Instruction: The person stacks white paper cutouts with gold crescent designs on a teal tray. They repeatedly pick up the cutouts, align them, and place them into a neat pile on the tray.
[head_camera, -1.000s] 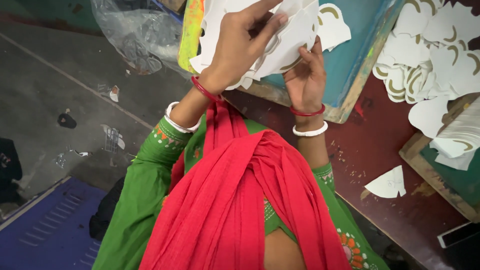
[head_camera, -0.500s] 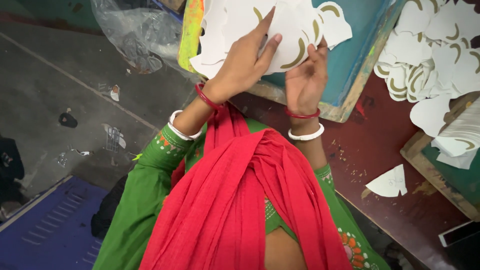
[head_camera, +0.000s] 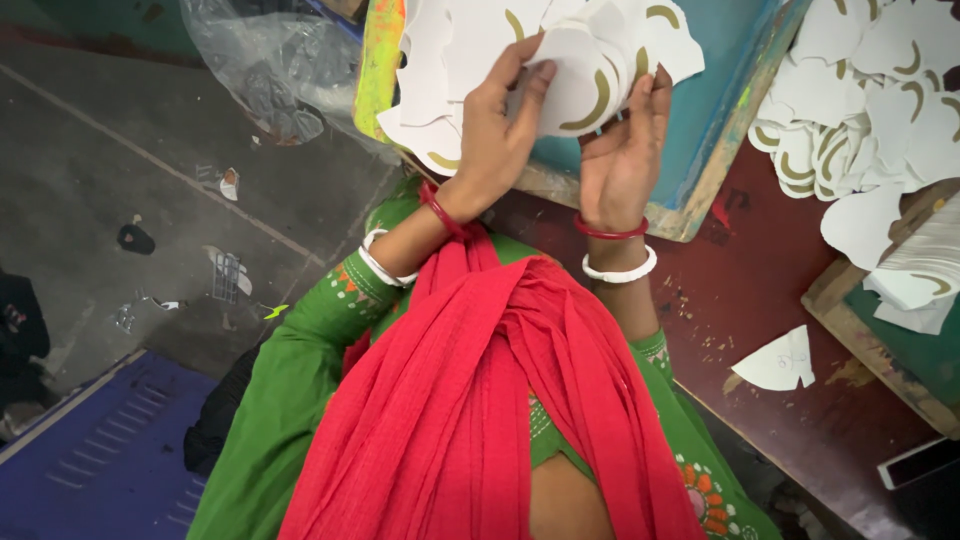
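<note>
At far left a ribbed blue plastic panel (head_camera: 70, 470) lies on the grey concrete floor (head_camera: 130, 140), which is strewn with small paper scraps. Beyond it a crumpled clear plastic bag (head_camera: 270, 60) slumps by the bench corner; what it holds cannot be made out. The left hand (head_camera: 495, 135), wrist ringed by red and white bangles, has its fingers curled over a fanned sheaf of white card cut-outs with gold arcs (head_camera: 470, 50). The sheaf is held just above a teal-topped wooden board (head_camera: 725, 90). The right hand (head_camera: 620, 150) grips the same sheaf from the other side, thumb and fingers pinching a lobed piece. A lone white card scrap (head_camera: 780, 360) rests on the dark red tabletop (head_camera: 760, 280). At far right a loose heap of matching white cut-outs (head_camera: 870, 90) spreads out.
</note>
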